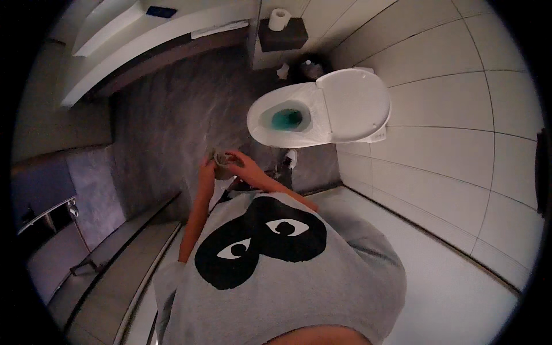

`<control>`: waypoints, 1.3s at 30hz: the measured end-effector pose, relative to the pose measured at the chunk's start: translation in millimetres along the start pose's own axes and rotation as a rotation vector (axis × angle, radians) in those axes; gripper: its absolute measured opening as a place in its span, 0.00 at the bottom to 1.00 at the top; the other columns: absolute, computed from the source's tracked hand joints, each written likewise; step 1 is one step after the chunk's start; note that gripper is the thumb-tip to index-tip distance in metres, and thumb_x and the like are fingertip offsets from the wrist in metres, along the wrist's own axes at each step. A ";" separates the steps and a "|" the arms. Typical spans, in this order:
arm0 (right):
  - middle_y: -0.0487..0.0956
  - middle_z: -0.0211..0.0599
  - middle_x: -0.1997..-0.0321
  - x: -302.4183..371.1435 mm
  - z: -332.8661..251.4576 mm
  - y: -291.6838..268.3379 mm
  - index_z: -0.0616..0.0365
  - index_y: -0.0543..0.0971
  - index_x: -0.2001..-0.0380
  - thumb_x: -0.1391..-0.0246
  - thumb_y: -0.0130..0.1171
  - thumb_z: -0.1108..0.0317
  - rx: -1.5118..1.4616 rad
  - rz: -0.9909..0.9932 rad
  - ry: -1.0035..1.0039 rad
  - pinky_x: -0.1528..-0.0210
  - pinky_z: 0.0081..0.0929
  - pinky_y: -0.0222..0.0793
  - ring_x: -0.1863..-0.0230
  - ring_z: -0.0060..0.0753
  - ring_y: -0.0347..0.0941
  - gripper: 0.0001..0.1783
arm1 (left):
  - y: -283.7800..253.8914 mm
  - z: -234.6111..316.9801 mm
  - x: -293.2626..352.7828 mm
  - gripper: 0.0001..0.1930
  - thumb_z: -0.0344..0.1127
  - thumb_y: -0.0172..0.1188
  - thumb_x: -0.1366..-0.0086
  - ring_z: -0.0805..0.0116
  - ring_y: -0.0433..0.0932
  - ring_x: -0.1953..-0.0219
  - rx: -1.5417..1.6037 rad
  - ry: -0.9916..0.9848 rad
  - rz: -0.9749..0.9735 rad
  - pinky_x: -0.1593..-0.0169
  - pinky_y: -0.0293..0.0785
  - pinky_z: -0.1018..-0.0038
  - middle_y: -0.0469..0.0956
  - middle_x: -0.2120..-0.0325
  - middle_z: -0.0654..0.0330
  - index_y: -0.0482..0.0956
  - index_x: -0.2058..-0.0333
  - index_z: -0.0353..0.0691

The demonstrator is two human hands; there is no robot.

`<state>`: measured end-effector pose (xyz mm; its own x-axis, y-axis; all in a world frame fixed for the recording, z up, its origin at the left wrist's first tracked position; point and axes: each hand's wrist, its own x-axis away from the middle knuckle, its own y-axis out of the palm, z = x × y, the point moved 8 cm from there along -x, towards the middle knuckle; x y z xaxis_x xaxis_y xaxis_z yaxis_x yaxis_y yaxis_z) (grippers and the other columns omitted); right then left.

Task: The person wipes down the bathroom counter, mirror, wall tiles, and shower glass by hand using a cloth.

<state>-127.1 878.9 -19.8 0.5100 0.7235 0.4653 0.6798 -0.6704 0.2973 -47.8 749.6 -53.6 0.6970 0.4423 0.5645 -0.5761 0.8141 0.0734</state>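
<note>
Both of my hands meet in front of my body, to the left of the toilet's near side. Between them is a crumpled, grey-beige, cloth-like thing (221, 157), too dim and small to name surely. My left hand (207, 168) has its fingers closed on the left side of it. On the other side, my right hand (239, 164) grips it with bent fingers. The white toilet (257, 118) stands just beyond my right hand, blue-green water (287, 119) in its bowl. Its lid (353, 106) is raised.
A toilet paper roll (279, 19) stands on a dark box (283, 38) at the far wall. Below it sits a dark waste bin (311, 69). A pale counter (115, 40) runs along the far left. My shoe (291, 158) shows beside the toilet.
</note>
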 end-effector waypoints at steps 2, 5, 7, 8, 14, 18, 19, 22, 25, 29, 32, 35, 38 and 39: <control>0.73 0.39 0.48 -17.7 -5.4 28.6 0.55 0.70 0.43 0.46 0.61 0.63 0.053 -0.050 -0.005 0.71 0.25 0.74 0.59 0.30 0.75 0.27 | -5.7 23.3 11.0 0.19 0.37 0.46 0.38 0.70 0.73 0.55 0.081 0.023 -0.069 0.51 0.69 0.72 0.75 0.57 0.59 0.73 0.51 0.35; 0.74 0.39 0.50 -50.1 -9.4 61.8 0.56 0.71 0.45 0.48 0.64 0.60 0.158 -0.106 -0.048 0.74 0.25 0.73 0.63 0.28 0.75 0.28 | -47.4 35.7 13.2 0.19 0.35 0.47 0.37 0.69 0.73 0.52 0.178 0.063 0.072 0.49 0.68 0.72 0.75 0.54 0.59 0.73 0.48 0.36; 0.75 0.39 0.51 -65.4 -15.8 73.1 0.58 0.72 0.47 0.49 0.65 0.59 0.212 -0.101 -0.073 0.76 0.25 0.73 0.66 0.27 0.75 0.28 | -72.7 33.2 4.7 0.19 0.34 0.50 0.36 0.68 0.73 0.52 0.145 0.126 0.140 0.48 0.67 0.71 0.74 0.54 0.58 0.72 0.47 0.35; 0.75 0.38 0.54 -73.8 -16.6 79.8 0.59 0.72 0.49 0.49 0.65 0.58 0.280 -0.126 -0.055 0.76 0.24 0.72 0.68 0.26 0.74 0.27 | -80.3 30.1 -1.6 0.19 0.34 0.50 0.36 0.68 0.73 0.52 0.143 0.125 0.128 0.48 0.67 0.71 0.74 0.54 0.58 0.72 0.47 0.35; 0.76 0.35 0.63 -122.3 -19.5 100.5 0.62 0.74 0.56 0.48 0.65 0.56 0.298 -0.147 0.055 0.78 0.23 0.69 0.74 0.25 0.72 0.23 | -136.2 29.9 -28.1 0.19 0.34 0.53 0.36 0.66 0.72 0.54 0.083 0.127 0.306 0.48 0.67 0.70 0.75 0.55 0.56 0.72 0.48 0.32; 0.77 0.35 0.66 -181.9 -2.0 119.0 0.60 0.73 0.56 0.47 0.63 0.54 0.120 -0.136 0.139 0.78 0.24 0.68 0.75 0.24 0.72 0.23 | -184.5 50.5 -49.8 0.18 0.33 0.55 0.37 0.65 0.73 0.56 -0.084 0.040 0.438 0.52 0.69 0.70 0.75 0.55 0.54 0.72 0.50 0.31; 0.77 0.35 0.66 -199.8 -6.2 121.7 0.60 0.73 0.56 0.47 0.63 0.54 0.112 -0.133 0.141 0.78 0.24 0.68 0.75 0.24 0.72 0.23 | -191.8 63.6 -55.6 0.18 0.34 0.55 0.37 0.65 0.73 0.57 -0.087 0.098 0.475 0.53 0.69 0.70 0.75 0.55 0.54 0.72 0.51 0.30; 0.77 0.36 0.66 -240.5 -14.4 133.8 0.60 0.73 0.55 0.45 0.61 0.56 -0.004 -0.126 0.245 0.76 0.25 0.69 0.76 0.25 0.73 0.22 | -209.3 110.6 -72.5 0.18 0.36 0.56 0.36 0.64 0.74 0.58 -0.170 0.043 0.504 0.54 0.70 0.69 0.75 0.55 0.54 0.73 0.52 0.31; 0.78 0.39 0.66 -280.1 -60.5 144.5 0.61 0.72 0.54 0.45 0.59 0.59 0.141 -0.030 0.183 0.75 0.25 0.70 0.79 0.27 0.74 0.21 | -257.9 104.2 -113.1 0.20 0.41 0.59 0.37 0.62 0.74 0.57 0.036 0.181 0.561 0.53 0.70 0.68 0.76 0.55 0.54 0.74 0.52 0.32; 0.78 0.40 0.63 -303.5 -78.4 167.5 0.59 0.72 0.51 0.43 0.55 0.58 0.336 -0.110 -0.052 0.75 0.28 0.72 0.82 0.30 0.74 0.21 | -274.4 162.4 -137.9 0.21 0.42 0.61 0.38 0.62 0.75 0.55 -0.297 0.268 0.450 0.52 0.70 0.68 0.76 0.55 0.53 0.74 0.52 0.33; 0.77 0.41 0.55 -340.4 -89.3 187.8 0.55 0.73 0.48 0.42 0.51 0.54 0.476 -0.270 0.007 0.70 0.32 0.73 0.77 0.33 0.75 0.22 | -311.0 175.9 -155.5 0.23 0.45 0.62 0.39 0.62 0.76 0.57 -0.103 0.131 0.673 0.54 0.71 0.68 0.77 0.57 0.52 0.76 0.54 0.31; 0.71 0.43 0.44 -363.5 -52.5 206.4 0.54 0.72 0.45 0.37 0.46 0.50 0.931 -0.532 0.040 0.51 0.36 0.69 0.53 0.39 0.74 0.24 | -328.0 206.2 -170.4 0.25 0.47 0.63 0.40 0.61 0.77 0.61 -0.742 0.171 0.493 0.56 0.72 0.66 0.79 0.61 0.52 0.76 0.56 0.29; 0.72 0.45 0.44 -358.2 -124.9 217.4 0.58 0.71 0.46 0.33 0.41 0.51 0.549 -0.273 0.129 0.43 0.36 0.62 0.42 0.39 0.66 0.25 | -316.9 241.6 -189.7 0.24 0.48 0.63 0.40 0.62 0.78 0.64 -0.520 -0.034 0.491 0.58 0.73 0.66 0.81 0.66 0.51 0.79 0.60 0.28; 0.71 0.45 0.44 -372.9 -115.8 226.1 0.59 0.71 0.45 0.33 0.41 0.51 0.433 -0.267 0.026 0.43 0.35 0.62 0.42 0.39 0.66 0.25 | -321.8 252.3 -193.1 0.23 0.48 0.63 0.40 0.63 0.78 0.64 -0.427 -0.017 0.434 0.58 0.73 0.67 0.81 0.67 0.52 0.79 0.61 0.28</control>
<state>-224.6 438.5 -29.5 0.2793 0.8523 0.4422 0.9435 -0.3292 0.0386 -104.8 307.2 21.3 0.4280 0.7641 0.4826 -0.5813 0.6416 -0.5004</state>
